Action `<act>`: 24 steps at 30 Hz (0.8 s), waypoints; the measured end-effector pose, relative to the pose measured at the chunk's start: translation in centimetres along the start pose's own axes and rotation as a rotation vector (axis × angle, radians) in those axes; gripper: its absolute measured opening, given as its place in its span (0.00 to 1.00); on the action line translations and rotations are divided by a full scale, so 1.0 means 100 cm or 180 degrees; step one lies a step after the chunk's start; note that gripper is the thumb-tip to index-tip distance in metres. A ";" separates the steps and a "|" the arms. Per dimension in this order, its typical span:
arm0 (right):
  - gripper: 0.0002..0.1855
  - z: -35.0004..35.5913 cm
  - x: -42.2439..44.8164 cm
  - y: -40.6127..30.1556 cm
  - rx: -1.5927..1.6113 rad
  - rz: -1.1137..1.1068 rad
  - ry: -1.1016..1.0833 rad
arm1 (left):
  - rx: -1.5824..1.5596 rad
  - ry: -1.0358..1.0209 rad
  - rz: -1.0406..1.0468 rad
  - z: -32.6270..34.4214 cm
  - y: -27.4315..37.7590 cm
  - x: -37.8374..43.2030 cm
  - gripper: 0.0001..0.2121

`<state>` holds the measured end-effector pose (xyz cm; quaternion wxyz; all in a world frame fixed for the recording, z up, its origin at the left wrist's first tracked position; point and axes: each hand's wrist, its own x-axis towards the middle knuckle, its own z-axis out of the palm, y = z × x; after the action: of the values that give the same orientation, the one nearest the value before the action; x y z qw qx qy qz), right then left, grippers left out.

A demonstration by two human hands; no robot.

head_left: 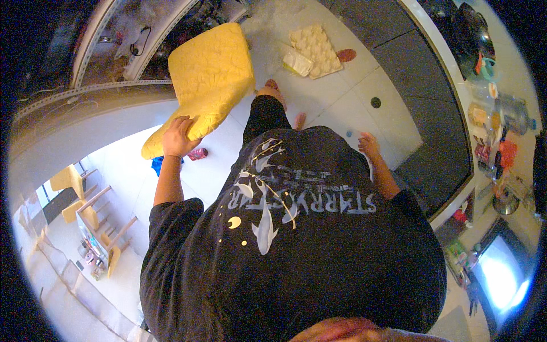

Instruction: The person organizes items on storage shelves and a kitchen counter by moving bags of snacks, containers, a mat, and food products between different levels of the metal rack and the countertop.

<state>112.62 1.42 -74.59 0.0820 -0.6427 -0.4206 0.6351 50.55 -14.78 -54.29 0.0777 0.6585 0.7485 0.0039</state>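
Note:
My left hand (177, 139) grips the edge of a yellow chair (211, 60) with a crinkled covering, to the left of my body. Its broad panel extends up and away from the hand, beside a perforated metal shelf frame (141, 81). On the other side of me, my right hand (369, 145) hangs low with nothing in it, its fingers slightly curled and apart. Between the hands are my black printed shirt (299, 243) and a dark trouser leg (267, 115). My feet show partly on the tiled floor.
An egg tray (318, 49) and a clear plastic pack (298, 62) lie on the floor ahead. A round black floor drain (375, 102) is at right. Dark cabinet fronts (431, 124) border the floor, with a cluttered counter (487, 171) beyond. Leftward are a dining table (92, 239) and yellow chairs (68, 181).

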 end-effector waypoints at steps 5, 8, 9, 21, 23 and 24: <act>0.19 -0.025 -0.010 0.025 -0.0098 0.0255 0.0336 | 0.0018 0.0097 0.0131 -0.007 0.003 0.001 0.23; 0.20 -0.027 -0.007 0.029 0.0013 0.0299 0.0377 | -0.0018 0.0019 -0.0018 -0.009 0.006 -0.002 0.23; 0.20 -0.025 -0.008 0.027 0.0297 0.0242 0.0323 | -0.0037 0.0021 0.0000 -0.009 0.007 -0.001 0.22; 0.18 0.008 -0.004 -0.002 -0.0200 0.0333 0.0309 | -0.0215 0.0059 0.0130 -0.006 0.004 0.004 0.22; 0.18 0.009 0.003 -0.010 -0.0582 0.0216 0.0340 | -0.0313 -0.0023 0.0106 -0.006 0.001 0.006 0.24; 0.18 0.007 0.008 -0.013 -0.0656 0.0188 0.0316 | -0.0322 -0.0057 0.0060 -0.010 0.006 0.010 0.24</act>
<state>111.30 2.48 -74.47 0.0174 -0.6905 -0.4599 0.5581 50.92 -13.58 -53.31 0.1176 0.6608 0.7404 0.0365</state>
